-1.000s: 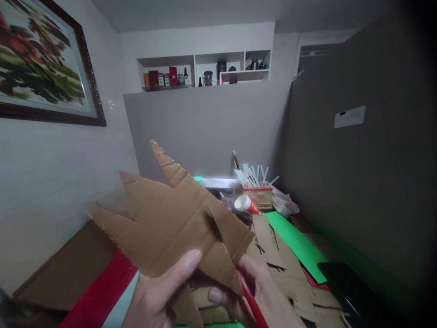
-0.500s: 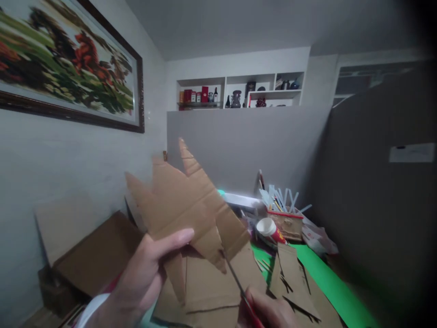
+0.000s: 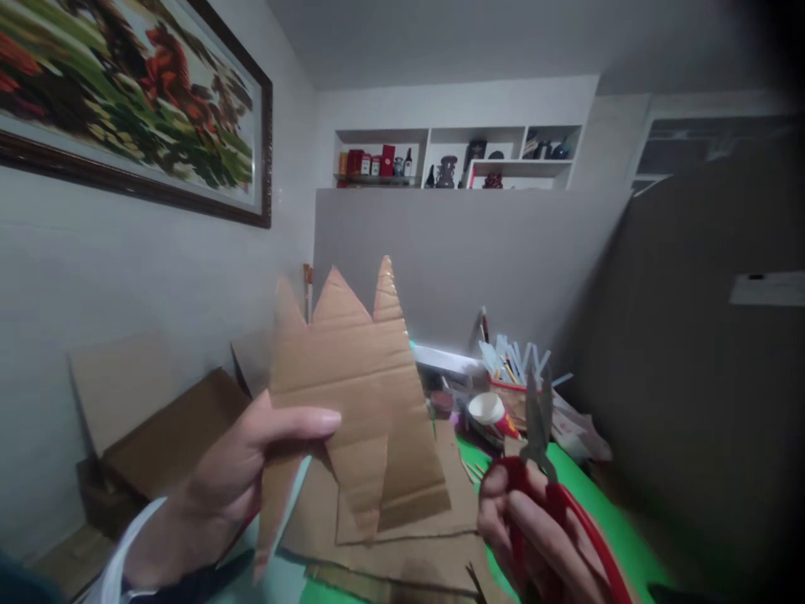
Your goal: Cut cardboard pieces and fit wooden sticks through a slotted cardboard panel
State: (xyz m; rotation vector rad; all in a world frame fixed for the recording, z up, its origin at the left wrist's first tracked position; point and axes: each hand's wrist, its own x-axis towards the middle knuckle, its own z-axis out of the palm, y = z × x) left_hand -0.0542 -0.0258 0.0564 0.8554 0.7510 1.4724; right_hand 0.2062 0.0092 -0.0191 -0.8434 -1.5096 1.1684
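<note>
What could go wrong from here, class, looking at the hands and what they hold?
The scissors in the right hand have bare, parted blades; brought back to the cardboard cut-out, they might nick the left hand, whose thumb lies across it.
The cut-out's narrow spikes could bend or tear if knocked.

Random paper cup [image 3: 488,409], box [image 3: 516,403] of pale strips [image 3: 502,348] right behind it, horse painting [image 3: 173,84] way off to its left

Likely a home: framed horse painting [image 3: 179,105], shelves [image 3: 521,162] of ornaments [image 3: 446,172].
</note>
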